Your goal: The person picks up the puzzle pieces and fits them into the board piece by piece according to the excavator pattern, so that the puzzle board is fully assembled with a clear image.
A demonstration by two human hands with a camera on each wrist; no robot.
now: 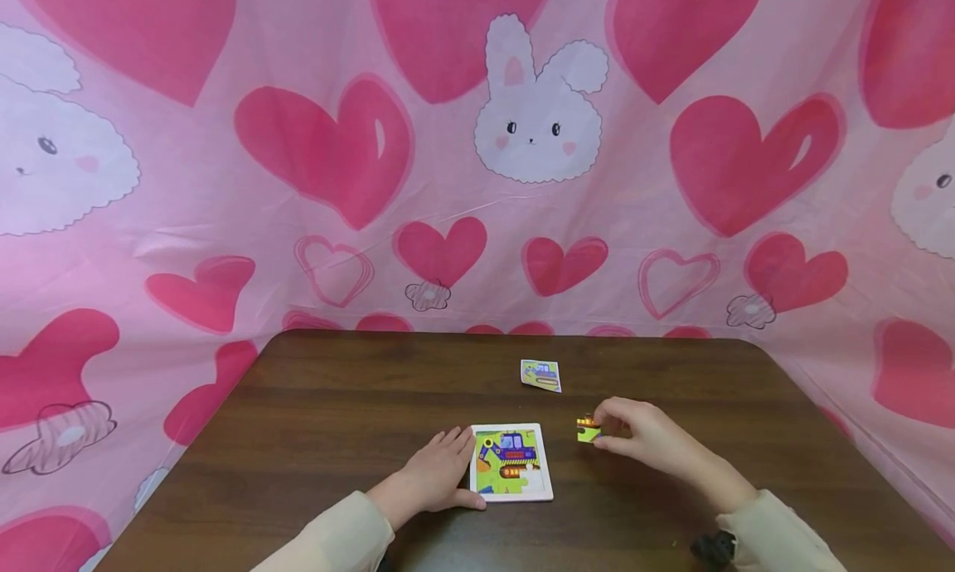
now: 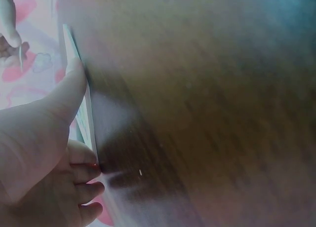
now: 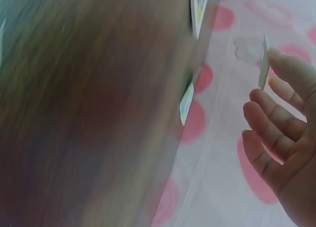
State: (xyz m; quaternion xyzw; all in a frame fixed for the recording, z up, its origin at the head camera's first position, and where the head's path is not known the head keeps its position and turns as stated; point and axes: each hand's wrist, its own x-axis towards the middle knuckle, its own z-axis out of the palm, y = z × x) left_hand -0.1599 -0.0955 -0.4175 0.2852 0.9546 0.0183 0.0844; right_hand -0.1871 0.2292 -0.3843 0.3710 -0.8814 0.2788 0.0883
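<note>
A square jigsaw puzzle board (image 1: 546, 464) with a white rim lies flat on the table, showing a blue excavator on green. White backing shows in its lower right part. My left hand (image 1: 433, 477) rests along the board's left side, fingers straight, thumb by the lower left corner. To the right of the board, my right hand (image 1: 647, 433) pinches a puzzle piece (image 1: 587, 429) between thumb and fingertips, above the table. In the right wrist view the piece (image 3: 264, 64) appears edge-on, the other fingers loosely bent.
Behind the board, a small picture card (image 1: 540, 375) with a similar excavator lies on the dark wooden table (image 1: 358, 390), one corner slightly raised. A pink cloth (image 1: 448, 182) with hearts and rabbits hangs along the back and sides.
</note>
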